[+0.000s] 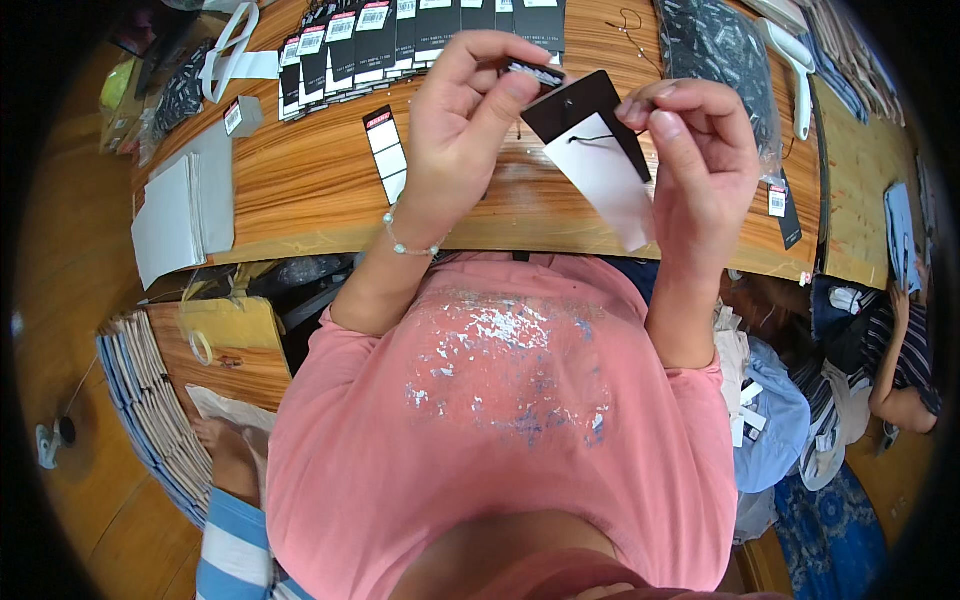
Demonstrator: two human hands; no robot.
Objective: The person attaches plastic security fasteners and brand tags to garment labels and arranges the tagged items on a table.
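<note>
My left hand (462, 115) is closed, with a small black piece (535, 73) bearing light markings pinched between thumb and fingers. Just right of it hangs a black hang tag (565, 112), tilted, with a white card (598, 175) in front of its lower part. A thin black cord (592, 138) runs across the card toward my right hand (705, 140). The thumb and fingertips of that hand pinch the cord beside the tag's edge. Both hands are raised above the table's near edge. Whether the small black piece joins the cord is hidden by my fingers.
Rows of black hang tags (420, 35) lie at the back of the wooden table (300, 180). A single tag (386, 150) lies by my left wrist. A bag of small black pieces (715, 60) and a white-handled tool (795, 65) are right; white papers (180, 215) are left.
</note>
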